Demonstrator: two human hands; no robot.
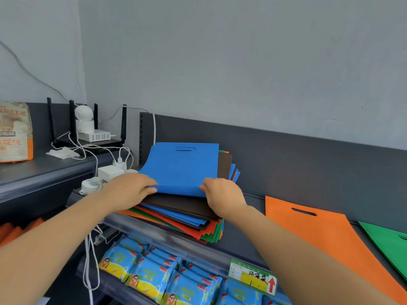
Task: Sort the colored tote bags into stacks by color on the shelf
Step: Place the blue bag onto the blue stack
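Both hands at mixed stack of bags (182, 219) on grey shelf (248, 243). Left hand (130, 190) and right hand (220, 194) each pinch near edge of top blue bag (182, 170), lifting it off brown one beneath. Orange bag (319, 236) and green bag (389, 243) lie flat, well apart to right

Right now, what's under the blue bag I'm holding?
A brown bag lies directly under the blue bag, atop a pile showing blue, red, green and orange edges. The lower bags' faces are covered.

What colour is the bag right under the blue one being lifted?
Dark brown bag, seen in the head view, beneath the lifted blue bag.
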